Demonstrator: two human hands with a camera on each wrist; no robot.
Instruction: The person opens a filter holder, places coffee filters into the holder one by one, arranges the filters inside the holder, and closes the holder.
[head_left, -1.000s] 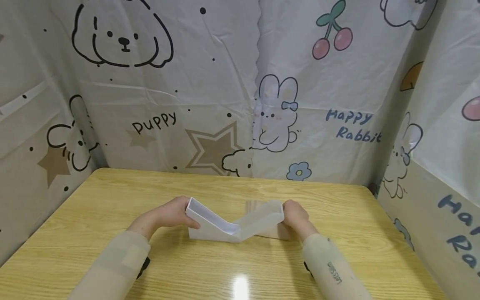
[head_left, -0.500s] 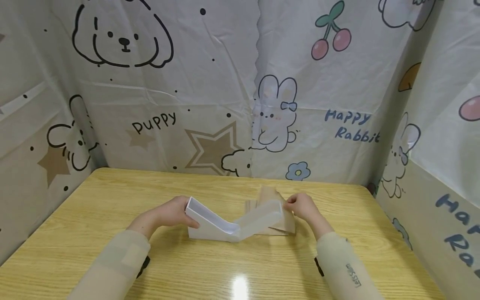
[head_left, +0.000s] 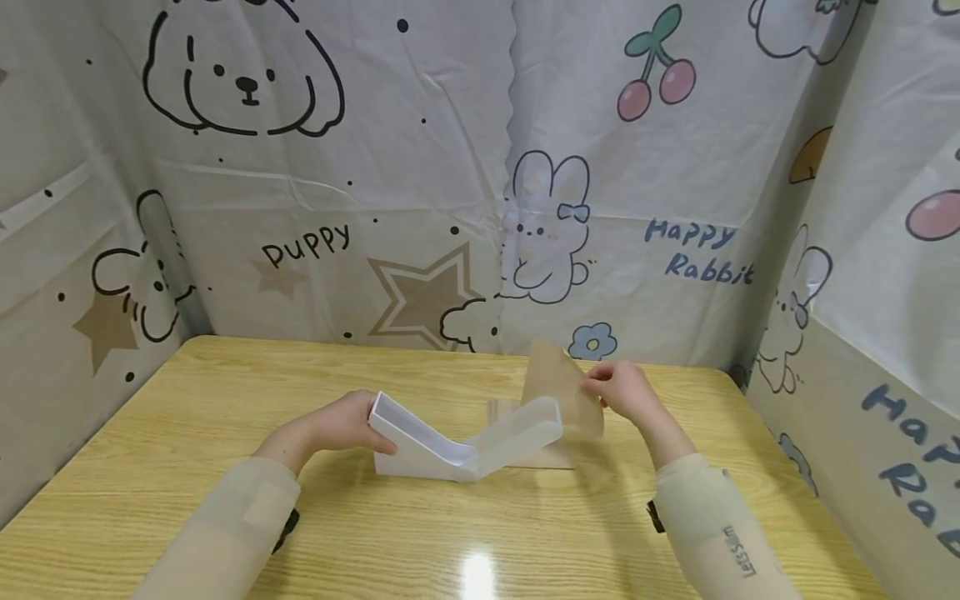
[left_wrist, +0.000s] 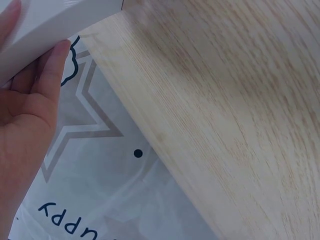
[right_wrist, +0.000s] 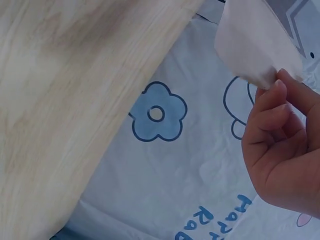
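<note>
Between finger and thumb, my right hand (head_left: 628, 393) pinches the edge of a thin brown sheet (head_left: 558, 385), raised above the wooden table (head_left: 345, 533). My left hand (head_left: 343, 422) grips a white open box (head_left: 408, 460); its translucent flap (head_left: 516, 435) partly hides brown pieces (head_left: 551, 457) lying behind. Beyond hangs cartoon-printed cloth (head_left: 322, 179).

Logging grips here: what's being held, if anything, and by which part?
Left hand: white box, by its left end. Right hand: brown paper, by its edge.

White box (head_left: 417, 457), translucent lid (head_left: 516, 437) slanting up, brown sheet (head_left: 555, 383) raised behind
</note>
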